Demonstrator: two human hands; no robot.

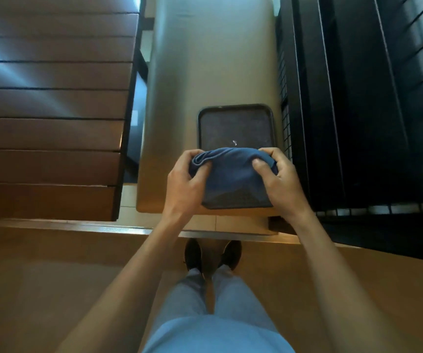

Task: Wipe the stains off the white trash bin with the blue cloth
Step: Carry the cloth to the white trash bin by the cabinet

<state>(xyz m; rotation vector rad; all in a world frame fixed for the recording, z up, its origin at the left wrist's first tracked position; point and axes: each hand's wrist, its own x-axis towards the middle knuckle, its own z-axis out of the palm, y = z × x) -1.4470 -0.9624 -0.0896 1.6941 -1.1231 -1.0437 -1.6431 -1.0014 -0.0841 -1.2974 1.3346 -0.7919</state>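
A folded blue cloth [233, 179] is held in front of me by both hands, above the near end of a pale, tall trash bin [205, 72]. My left hand [186, 183] grips the cloth's left edge, fingers curled into its folds. My right hand [280, 182] grips the right edge, thumb on top. A dark rectangular tray or lid [236, 126] lies on the bin's top just beyond the cloth, with a small white speck on it. The cloth hides the tray's near edge.
A slatted wooden surface [50, 105] stands to the left of the bin. Black metal grating and bars [358, 98] stand close on the right. My legs and dark shoes [213, 256] are on a tan floor below, behind a low step.
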